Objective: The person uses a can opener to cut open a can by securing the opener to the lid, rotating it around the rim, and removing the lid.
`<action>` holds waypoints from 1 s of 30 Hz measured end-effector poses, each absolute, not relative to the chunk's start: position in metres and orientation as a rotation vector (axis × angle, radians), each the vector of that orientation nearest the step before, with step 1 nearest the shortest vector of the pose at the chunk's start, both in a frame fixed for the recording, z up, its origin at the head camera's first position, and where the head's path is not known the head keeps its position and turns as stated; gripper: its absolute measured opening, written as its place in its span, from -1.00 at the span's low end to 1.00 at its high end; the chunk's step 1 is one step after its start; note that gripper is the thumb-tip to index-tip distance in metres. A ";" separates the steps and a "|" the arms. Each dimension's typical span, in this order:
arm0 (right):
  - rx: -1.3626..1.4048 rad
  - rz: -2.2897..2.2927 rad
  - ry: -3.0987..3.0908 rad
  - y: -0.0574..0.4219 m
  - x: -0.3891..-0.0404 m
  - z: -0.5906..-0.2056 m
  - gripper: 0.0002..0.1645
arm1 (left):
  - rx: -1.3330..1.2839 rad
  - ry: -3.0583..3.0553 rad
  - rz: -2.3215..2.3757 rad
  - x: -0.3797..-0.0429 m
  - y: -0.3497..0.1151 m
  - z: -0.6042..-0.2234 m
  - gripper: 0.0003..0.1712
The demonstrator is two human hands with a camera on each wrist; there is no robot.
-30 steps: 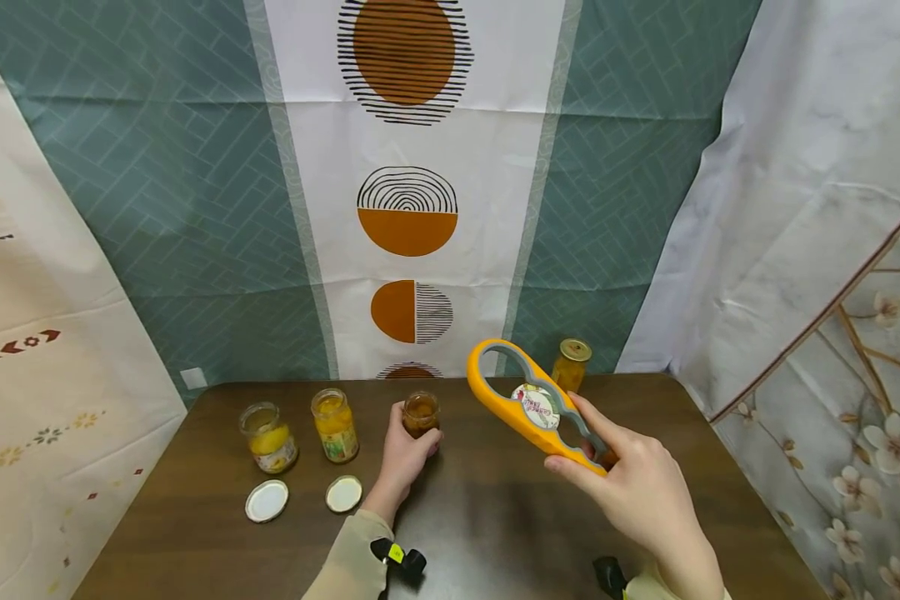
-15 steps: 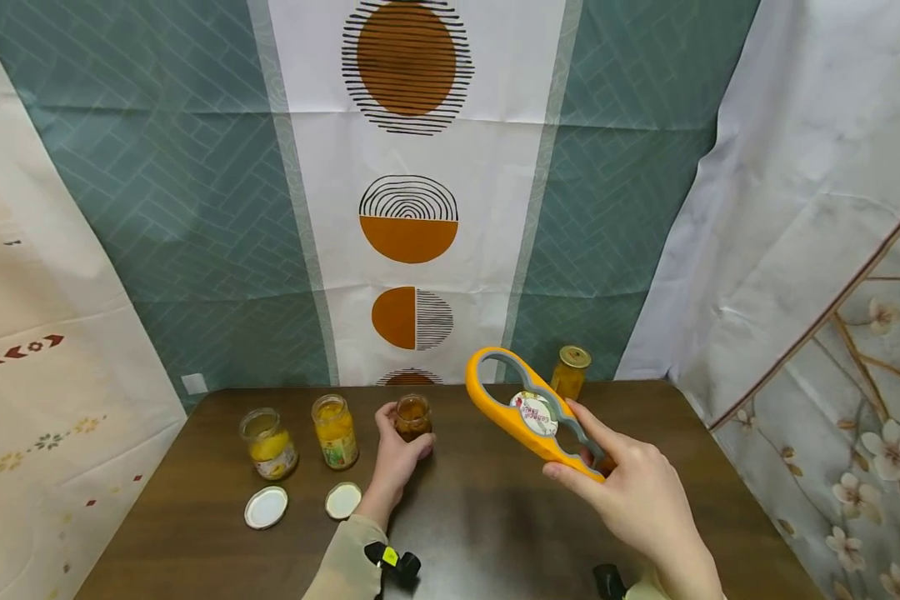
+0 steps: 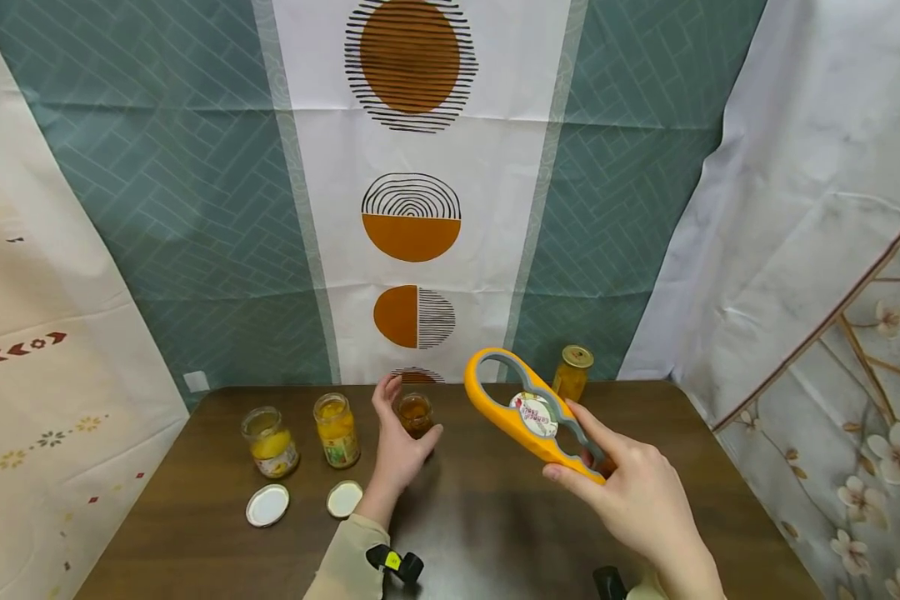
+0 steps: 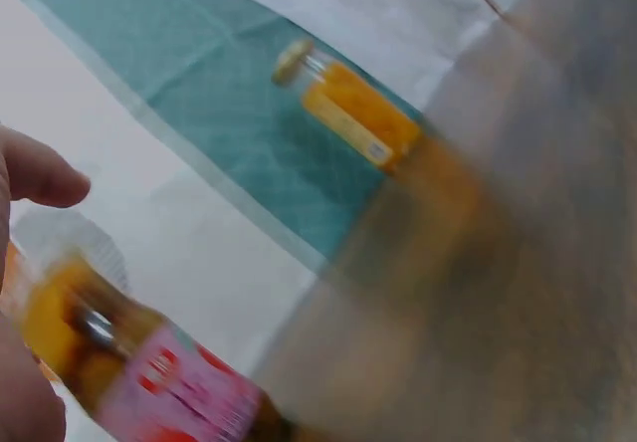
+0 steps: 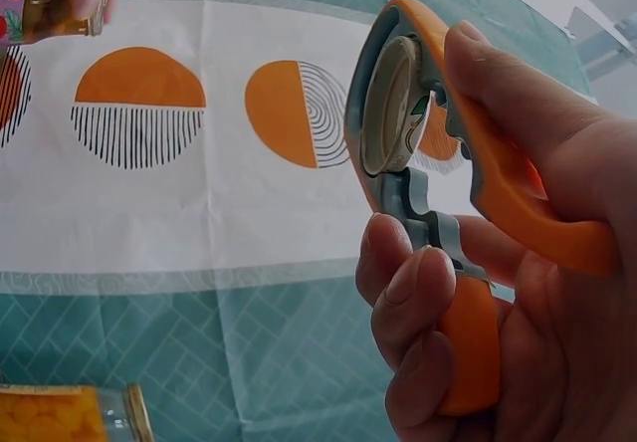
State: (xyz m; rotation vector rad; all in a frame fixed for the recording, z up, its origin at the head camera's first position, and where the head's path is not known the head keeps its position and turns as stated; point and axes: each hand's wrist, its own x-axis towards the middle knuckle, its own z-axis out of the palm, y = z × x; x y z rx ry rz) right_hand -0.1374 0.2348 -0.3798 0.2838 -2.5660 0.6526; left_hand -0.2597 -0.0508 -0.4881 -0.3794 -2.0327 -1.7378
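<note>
In the head view my left hand (image 3: 401, 450) is beside an uncapped jar (image 3: 416, 416) of brown contents, fingers spread and the thumb to its right. The left wrist view shows a gap between the fingertips and this jar's pink label (image 4: 179, 387). My right hand (image 3: 633, 483) grips an orange-and-grey jar opener (image 3: 506, 414) by its handles, held up above the table. A round printed lid (image 3: 535, 414) is caught in the opener's middle notch; its pale rim also shows in the right wrist view, where the fingers (image 5: 416, 293) curl round one handle.
Two open jars with yellow contents, one short (image 3: 270, 446) and one taller (image 3: 337, 433), stand at the left. Two loose lids, a white one (image 3: 267, 505) and a cream one (image 3: 344, 499), lie before them. A capped jar (image 3: 571, 375) stands at the back right, near the patterned cloth.
My left hand moved slightly back with the brown jar, then its fingers loosened and spread away from the glass. The right hand keeps holding the opener with the lid, nearly still.
</note>
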 end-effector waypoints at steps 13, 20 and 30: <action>0.282 0.651 -2.564 0.234 -0.136 -0.379 -0.08 | -0.737 -1.455 -1.813 -0.226 -0.043 -0.423 0.08; 0.292 0.653 -2.566 0.234 -0.140 -0.378 -0.08 | -0.759 -1.525 -1.938 -0.221 -0.035 -0.423 0.16; 0.368 0.661 -2.538 0.234 -0.137 -0.381 -0.07 | -0.800 -1.821 -2.639 -0.205 -0.010 -0.436 -0.49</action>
